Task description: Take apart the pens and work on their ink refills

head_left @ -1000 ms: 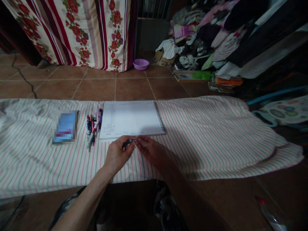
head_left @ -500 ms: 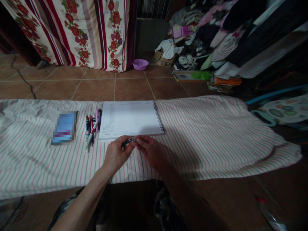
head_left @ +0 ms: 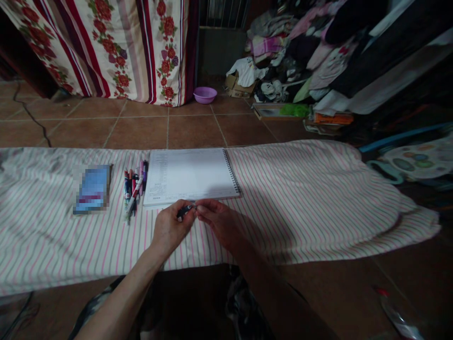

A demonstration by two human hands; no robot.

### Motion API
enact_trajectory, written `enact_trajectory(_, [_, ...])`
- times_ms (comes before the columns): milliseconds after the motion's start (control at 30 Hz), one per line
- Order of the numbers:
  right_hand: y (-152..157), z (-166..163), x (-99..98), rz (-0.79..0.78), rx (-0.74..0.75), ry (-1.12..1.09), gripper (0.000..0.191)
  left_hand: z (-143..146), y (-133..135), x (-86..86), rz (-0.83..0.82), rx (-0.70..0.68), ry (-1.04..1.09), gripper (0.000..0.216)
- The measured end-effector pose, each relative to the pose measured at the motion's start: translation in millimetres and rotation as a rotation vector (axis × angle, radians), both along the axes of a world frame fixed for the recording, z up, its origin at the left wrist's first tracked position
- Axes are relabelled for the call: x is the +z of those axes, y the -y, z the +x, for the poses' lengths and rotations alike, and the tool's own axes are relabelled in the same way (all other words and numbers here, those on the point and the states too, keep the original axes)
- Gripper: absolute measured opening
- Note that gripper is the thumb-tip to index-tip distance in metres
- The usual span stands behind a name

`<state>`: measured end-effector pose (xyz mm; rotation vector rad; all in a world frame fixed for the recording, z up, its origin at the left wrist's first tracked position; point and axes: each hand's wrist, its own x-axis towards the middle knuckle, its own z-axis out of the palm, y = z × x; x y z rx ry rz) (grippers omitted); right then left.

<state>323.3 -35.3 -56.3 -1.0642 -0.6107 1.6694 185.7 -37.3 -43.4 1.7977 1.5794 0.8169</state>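
My left hand point(head_left: 172, 223) is closed around a short dark pen point(head_left: 184, 210), most of which its fingers hide. At the pen's right end, the fingertips of my right hand point(head_left: 218, 221) pinch its small pale tip; the exact part cannot be made out. Both hands meet just in front of a spiral notepad point(head_left: 198, 174) lying open at a mostly blank white page with a printed column on its left. Left of the pad lies a bunch of pens point(head_left: 134, 189) in several colours. Farther left is a phone point(head_left: 92, 188) with its picture blurred out.
A striped cloth point(head_left: 300, 203) covers the low table. Beyond it on the tiled floor stand a purple basin point(head_left: 205, 95), a floral curtain point(head_left: 120, 52) and a heap of clothes point(head_left: 300, 47). A patterned chair point(head_left: 417, 158) is at the right, a bottle point(head_left: 398, 314) at lower right.
The hands stay together at the pen, with the right fingers shifted slightly against its end. The whole view has drifted a little to the left.
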Motion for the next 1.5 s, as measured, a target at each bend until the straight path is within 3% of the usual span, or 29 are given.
enact_trajectory(867, [0.4,1.8,-4.5,0.059,0.03,0.092,0.018,-1.1,-2.9,-9.9,-0.009,-0.017,0.063,0.018])
enact_trajectory(1100, [2.1,6.8,0.4,0.03,0.018,0.099,0.019,-4.0,-1.5,-5.2,-0.064,-0.003,-0.086,0.026])
enact_trajectory(1300, [2.9,14.2,-1.6,0.082,-0.01,0.258,0.018,-1.7,0.5,7.3,-0.096,-0.119,-0.192,0.031])
enact_trajectory(1500, [6.0,21.4,-2.0,0.124,0.058,0.322,0.016,-1.2,1.3,5.0,-0.011,-0.182,-0.157,0.028])
